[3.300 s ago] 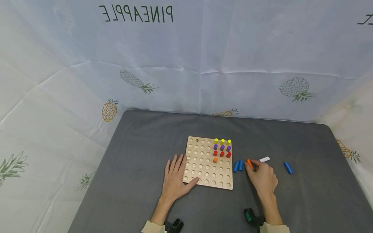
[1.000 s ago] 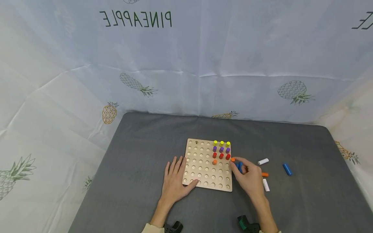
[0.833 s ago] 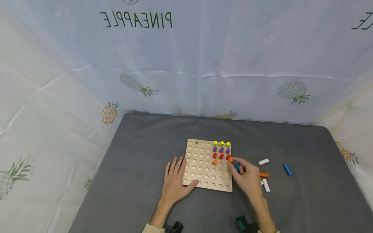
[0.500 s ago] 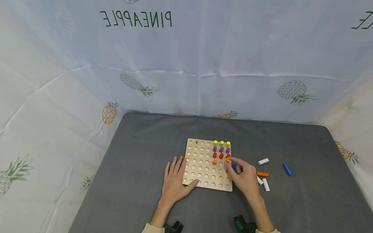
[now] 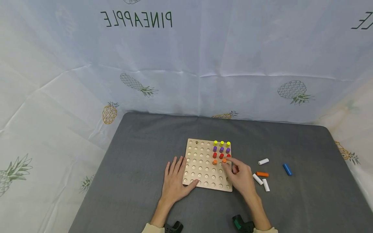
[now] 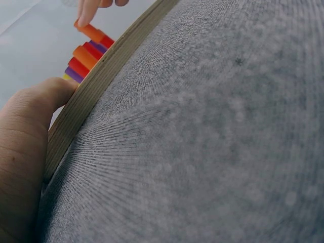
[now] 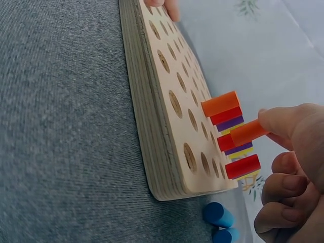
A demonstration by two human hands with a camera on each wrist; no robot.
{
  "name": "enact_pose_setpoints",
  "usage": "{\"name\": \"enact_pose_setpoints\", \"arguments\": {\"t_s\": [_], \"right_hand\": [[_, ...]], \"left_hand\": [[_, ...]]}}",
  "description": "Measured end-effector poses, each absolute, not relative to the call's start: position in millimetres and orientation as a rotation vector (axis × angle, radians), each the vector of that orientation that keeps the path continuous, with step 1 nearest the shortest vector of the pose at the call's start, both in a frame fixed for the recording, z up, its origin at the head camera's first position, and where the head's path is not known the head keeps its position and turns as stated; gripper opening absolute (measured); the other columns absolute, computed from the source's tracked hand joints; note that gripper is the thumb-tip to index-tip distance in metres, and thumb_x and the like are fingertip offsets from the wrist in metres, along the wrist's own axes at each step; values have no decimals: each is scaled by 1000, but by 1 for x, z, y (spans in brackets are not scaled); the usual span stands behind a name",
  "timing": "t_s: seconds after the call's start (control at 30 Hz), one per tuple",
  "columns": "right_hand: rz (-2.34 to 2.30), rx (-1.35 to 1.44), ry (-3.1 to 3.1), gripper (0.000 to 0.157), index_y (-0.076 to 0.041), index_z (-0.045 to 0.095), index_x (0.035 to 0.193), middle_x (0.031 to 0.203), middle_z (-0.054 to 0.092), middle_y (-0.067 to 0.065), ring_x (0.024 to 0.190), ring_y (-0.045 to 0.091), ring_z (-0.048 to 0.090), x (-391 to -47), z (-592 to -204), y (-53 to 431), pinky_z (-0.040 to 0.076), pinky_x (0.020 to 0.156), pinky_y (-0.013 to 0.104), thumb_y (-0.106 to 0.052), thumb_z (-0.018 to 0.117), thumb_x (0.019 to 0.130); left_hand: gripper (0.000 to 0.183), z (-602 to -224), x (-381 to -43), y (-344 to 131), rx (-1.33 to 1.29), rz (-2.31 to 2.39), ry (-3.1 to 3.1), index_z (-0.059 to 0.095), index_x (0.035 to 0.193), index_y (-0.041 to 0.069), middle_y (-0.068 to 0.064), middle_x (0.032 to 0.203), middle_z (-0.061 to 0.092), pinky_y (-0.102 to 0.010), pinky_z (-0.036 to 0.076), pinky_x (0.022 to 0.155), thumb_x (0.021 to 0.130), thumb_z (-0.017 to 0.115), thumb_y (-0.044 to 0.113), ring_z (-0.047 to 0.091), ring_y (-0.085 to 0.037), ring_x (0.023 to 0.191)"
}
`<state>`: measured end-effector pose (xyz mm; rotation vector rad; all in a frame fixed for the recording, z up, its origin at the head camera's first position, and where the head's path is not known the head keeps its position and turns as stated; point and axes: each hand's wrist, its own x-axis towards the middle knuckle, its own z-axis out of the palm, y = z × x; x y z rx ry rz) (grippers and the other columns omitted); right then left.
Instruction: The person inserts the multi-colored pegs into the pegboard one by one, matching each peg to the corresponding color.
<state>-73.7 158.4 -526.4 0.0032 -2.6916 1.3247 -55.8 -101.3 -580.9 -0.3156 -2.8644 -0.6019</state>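
A square wooden pegboard lies on the grey table, with rows of yellow, purple and red pegs standing in its far right corner. One orange peg stands in front of the left red one. Thumb and index finger of my right hand pinch a second orange peg by its top, close over the board, to the right of the standing orange one. The other right fingers are curled in. My left hand rests against the board's left side, fingers spread, its thumb on the near edge.
To the right lie a loose orange peg, three white pegs and a blue peg. Two more blue pegs lie beside the board, hidden by my right hand in the head view. A pineapple-print cloth hangs behind the table.
My right hand picked up the orange peg from the table and carried it left, from beside the board to over it. Loose white and orange pegs have come into view behind it. My left hand stays put.
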Motion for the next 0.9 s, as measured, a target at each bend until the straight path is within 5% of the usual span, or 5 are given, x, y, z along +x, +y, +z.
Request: {"name": "enact_pose_setpoints", "arguments": {"t_s": [0.9], "right_hand": [[1372, 72, -2744, 25, -6, 76, 113, 61, 38, -7, 50, 2, 31, -79, -540, 157, 23, 46, 18, -15, 78, 90]], "left_hand": [[98, -583, -56, -102, -327, -594, -2831, 41, 157, 11, -11, 159, 48, -59, 25, 124, 82, 69, 68, 37, -34, 153]]}}
